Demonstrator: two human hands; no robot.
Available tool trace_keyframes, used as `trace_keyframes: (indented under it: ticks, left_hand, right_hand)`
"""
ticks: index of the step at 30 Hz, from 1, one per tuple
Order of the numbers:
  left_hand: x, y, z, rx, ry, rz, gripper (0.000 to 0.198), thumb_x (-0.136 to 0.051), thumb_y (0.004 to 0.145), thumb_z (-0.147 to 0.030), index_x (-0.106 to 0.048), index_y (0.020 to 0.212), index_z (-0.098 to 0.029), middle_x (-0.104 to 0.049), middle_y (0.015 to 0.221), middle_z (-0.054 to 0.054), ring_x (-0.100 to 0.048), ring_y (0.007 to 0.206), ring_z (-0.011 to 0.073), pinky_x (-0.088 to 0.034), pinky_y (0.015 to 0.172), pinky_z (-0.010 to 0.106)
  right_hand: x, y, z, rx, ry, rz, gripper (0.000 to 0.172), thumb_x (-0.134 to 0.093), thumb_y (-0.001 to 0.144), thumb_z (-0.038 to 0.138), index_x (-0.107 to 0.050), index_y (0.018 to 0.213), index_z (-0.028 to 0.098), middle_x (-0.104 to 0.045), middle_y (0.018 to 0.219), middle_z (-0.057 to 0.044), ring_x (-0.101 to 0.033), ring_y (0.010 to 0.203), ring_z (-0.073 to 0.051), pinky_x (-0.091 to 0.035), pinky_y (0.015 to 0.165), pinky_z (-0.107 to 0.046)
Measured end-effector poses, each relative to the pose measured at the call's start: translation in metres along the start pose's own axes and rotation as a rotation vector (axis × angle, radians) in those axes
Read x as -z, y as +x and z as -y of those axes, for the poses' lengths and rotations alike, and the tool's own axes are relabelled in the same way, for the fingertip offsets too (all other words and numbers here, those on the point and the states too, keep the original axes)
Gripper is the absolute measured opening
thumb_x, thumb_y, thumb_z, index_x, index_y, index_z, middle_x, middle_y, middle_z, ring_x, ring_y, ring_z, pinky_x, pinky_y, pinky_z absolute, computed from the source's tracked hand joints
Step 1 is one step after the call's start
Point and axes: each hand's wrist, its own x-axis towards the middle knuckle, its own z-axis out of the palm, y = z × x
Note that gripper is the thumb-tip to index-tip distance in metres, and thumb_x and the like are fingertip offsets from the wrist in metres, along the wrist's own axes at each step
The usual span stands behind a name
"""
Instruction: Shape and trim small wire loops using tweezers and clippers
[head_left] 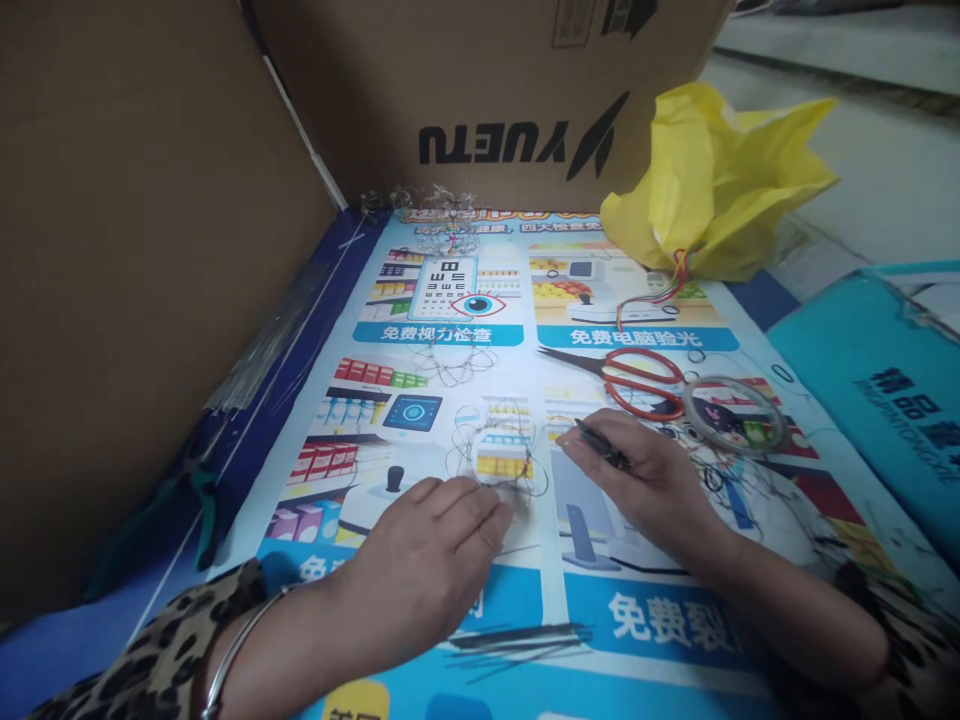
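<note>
My left hand (442, 560) is closed, thumb and fingers pressed together at the lower edge of a thin wire piece bent into petal-like loops (495, 450). The exact grip is partly hidden by the fingers. Just to the right, my right hand (649, 480) is wrapped round a small dark tool with a pointed tip (600, 443); its handles are hidden in the palm. Another looped wire flower shape (454, 360) lies beyond the first. Below my hands rests a bundle of thin dark wire lengths (517, 637).
Red-handled scissors (643, 380) and a roll of clear tape (735, 413) lie right of centre. Behind are a yellow paper shape (697, 190) with coloured cords and a cardboard box (487, 90). Green-handled pliers (204, 515) lie left; a turquoise box (862, 370) stands right.
</note>
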Motion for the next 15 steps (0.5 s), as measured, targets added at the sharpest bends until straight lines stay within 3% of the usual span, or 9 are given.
trace_keyframes:
  ticks: [4,9,15]
  left_hand:
    - [0.004,0.002,0.004,0.023,-0.128,-0.155,0.031,-0.053,0.079,-0.012,-0.055,0.11,-0.014,-0.063,0.103,0.006,-0.053,0.095,0.0197,-0.045,0.081,0.036]
    - [0.003,0.006,0.024,0.265,-0.261,-0.343,0.016,-0.053,0.079,-0.011,-0.057,0.093,-0.017,-0.062,0.087,0.005,-0.054,0.084,0.0157,-0.046,0.074,0.031]
    - [-0.001,0.011,0.041,0.468,-0.316,-0.381,0.012,-0.051,0.081,-0.016,-0.056,0.091,-0.017,-0.059,0.087,0.004,-0.054,0.079,0.0137,-0.047,0.07,0.03]
  right_hand:
    - [0.0,0.0,-0.002,0.027,-0.014,0.029,0.022,-0.05,0.083,0.03,-0.053,0.065,0.018,-0.05,0.064,0.0,-0.049,0.062,-0.012,-0.039,0.057,-0.024]
    - [-0.001,0.0,-0.003,0.05,-0.049,0.028,0.019,-0.051,0.082,0.028,-0.053,0.065,0.019,-0.052,0.064,0.0,-0.051,0.062,-0.012,-0.039,0.056,-0.023]
    - [-0.002,0.0,-0.005,0.078,-0.061,0.035,0.016,-0.05,0.082,0.027,-0.053,0.069,0.019,-0.053,0.066,0.0,-0.052,0.063,-0.012,-0.04,0.057,-0.023]
